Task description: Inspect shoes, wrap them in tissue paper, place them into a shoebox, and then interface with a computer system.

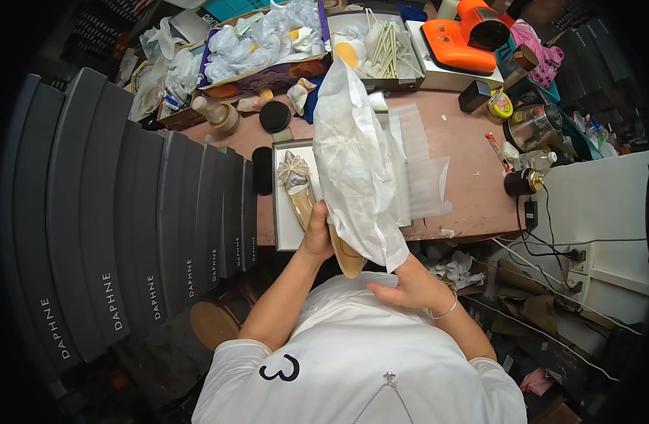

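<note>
Here we are at the table (476,201), and our left grip (317,237) is closed around a beige shoe (349,261), its rounded end poking out just right of those fingers, toward our body. Over the rest of it drapes a big sheet of white paper (353,155), rising well beyond both grips. Across to the right grip (409,288): the thumb stands apart, pointing in toward the shoe, while the fingers run under the paper's lower edge, so we can't tell whether they've closed on anything.

Just beyond the left grip, and a touch left, the bow-topped shoe (294,177) lies in a grey box (276,212), its bow at the far end. Out past the right grip, translucent sheets (429,187) lie flat on the table. Far left of the left grip we've got a long row of dark grey shoe boxes (137,212). Well beyond both grips, there's a carton (271,79) heaped with crumpled paper, and off to its right, beyond the right grip, a bright orange device (459,46).
</note>
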A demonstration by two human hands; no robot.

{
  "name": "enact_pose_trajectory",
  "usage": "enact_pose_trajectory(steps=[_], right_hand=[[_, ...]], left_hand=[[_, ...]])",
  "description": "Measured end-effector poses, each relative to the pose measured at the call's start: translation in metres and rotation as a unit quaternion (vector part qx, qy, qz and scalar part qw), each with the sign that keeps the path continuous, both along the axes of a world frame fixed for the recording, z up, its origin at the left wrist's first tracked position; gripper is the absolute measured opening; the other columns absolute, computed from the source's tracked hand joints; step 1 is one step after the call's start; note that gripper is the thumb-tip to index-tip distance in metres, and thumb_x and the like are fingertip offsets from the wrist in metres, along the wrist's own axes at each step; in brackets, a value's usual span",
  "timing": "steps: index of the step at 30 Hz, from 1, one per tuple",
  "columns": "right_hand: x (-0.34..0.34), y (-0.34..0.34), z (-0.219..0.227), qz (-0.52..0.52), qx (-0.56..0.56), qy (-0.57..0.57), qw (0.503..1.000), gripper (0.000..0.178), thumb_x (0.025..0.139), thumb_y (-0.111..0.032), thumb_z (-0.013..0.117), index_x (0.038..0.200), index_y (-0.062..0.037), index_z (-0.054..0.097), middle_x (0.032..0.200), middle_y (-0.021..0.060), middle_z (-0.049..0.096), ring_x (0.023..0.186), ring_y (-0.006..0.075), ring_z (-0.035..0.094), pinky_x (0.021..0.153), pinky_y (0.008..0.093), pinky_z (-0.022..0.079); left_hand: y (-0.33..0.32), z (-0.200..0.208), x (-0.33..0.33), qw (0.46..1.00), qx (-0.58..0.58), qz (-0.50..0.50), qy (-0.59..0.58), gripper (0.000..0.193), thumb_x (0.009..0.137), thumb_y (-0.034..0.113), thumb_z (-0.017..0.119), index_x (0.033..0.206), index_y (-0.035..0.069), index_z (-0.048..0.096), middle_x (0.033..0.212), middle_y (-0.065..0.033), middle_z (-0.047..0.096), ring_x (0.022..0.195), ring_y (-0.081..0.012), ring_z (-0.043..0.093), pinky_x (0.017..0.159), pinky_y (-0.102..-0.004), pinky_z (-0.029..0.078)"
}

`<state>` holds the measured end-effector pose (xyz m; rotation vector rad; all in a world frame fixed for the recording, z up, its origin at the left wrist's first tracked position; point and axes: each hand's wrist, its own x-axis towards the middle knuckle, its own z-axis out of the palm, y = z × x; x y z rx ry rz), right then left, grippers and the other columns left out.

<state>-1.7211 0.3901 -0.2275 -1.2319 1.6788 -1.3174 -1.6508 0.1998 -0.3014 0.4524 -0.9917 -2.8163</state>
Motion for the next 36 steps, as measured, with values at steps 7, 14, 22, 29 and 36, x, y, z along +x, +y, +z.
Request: enact_pose_trajectory(steps=[7, 14, 22, 29, 36], right_hand=[[0.011, -0.012, -0.029, -0.162, 0.036, 0.055, 0.985, 0.065, 0.074, -0.014, 0.072, 0.129, 0.004, 0.043, 0.125, 0.022, 0.051, 0.115, 0.0377, 0.049, 0.098, 0.0375, 0.039], [-0.02, 0.005, -0.029, -0.297, -0.009, -0.432, 0.852, 0.038, 0.083, -0.015, 0.065, 0.116, -0.0012, 0.053, 0.109, 0.008, 0.06, 0.099, 0.0197, 0.06, 0.087, 0.0333, 0.048], [-0.025, 0.022, -0.071, -0.445, -0.09, -0.396, 0.798, 0.037, 0.096, -0.02, 0.045, 0.127, 0.0006, 0.045, 0.121, 0.0099, 0.054, 0.108, 0.0189, 0.055, 0.089, 0.0325, 0.048], [-0.096, 0.07, -0.133, -0.457, -0.051, -0.32, 0.828, 0.034, 0.089, -0.017, 0.054, 0.116, 0.0025, 0.052, 0.112, 0.0151, 0.058, 0.098, 0.0253, 0.059, 0.083, 0.0359, 0.049], [-0.134, 0.048, -0.077, -0.077, 0.366, 0.308, 0.875, 0.017, 0.08, -0.009, 0.058, 0.089, 0.005, 0.065, 0.088, 0.0258, 0.063, 0.081, 0.0408, 0.061, 0.073, 0.0445, 0.05]], left_hand=[[0.025, 0.011, -0.009, 0.97, -0.228, -0.03, -0.078, 0.075, 0.09, 0.049, 0.055, 0.138, -0.003, 0.03, 0.127, -0.0127, 0.049, 0.116, -0.0179, 0.047, 0.098, -0.0298, 0.036], [0.022, 0.034, 0.009, 0.723, -0.681, 0.108, -0.041, 0.05, 0.07, -0.013, 0.052, 0.116, 0.002, 0.062, 0.094, -0.0141, 0.057, 0.082, -0.0268, 0.06, 0.074, -0.0304, 0.048], [0.089, 0.036, -0.027, 0.752, -0.634, 0.015, 0.178, 0.05, 0.069, -0.003, 0.064, 0.118, 0.005, 0.061, 0.078, -0.0086, 0.053, 0.065, -0.023, 0.056, 0.058, -0.0328, 0.048], [0.115, 0.017, -0.043, 0.758, -0.613, -0.133, 0.181, 0.05, 0.081, 0.005, 0.062, 0.13, 0.009, 0.051, 0.096, -0.0113, 0.053, 0.082, -0.0267, 0.058, 0.069, -0.0336, 0.05], [-0.02, -0.068, 0.002, 0.593, -0.755, -0.006, -0.28, 0.051, 0.08, 0.017, 0.065, 0.126, 0.001, 0.05, 0.115, -0.0223, 0.052, 0.109, -0.0358, 0.05, 0.091, -0.0421, 0.042]])
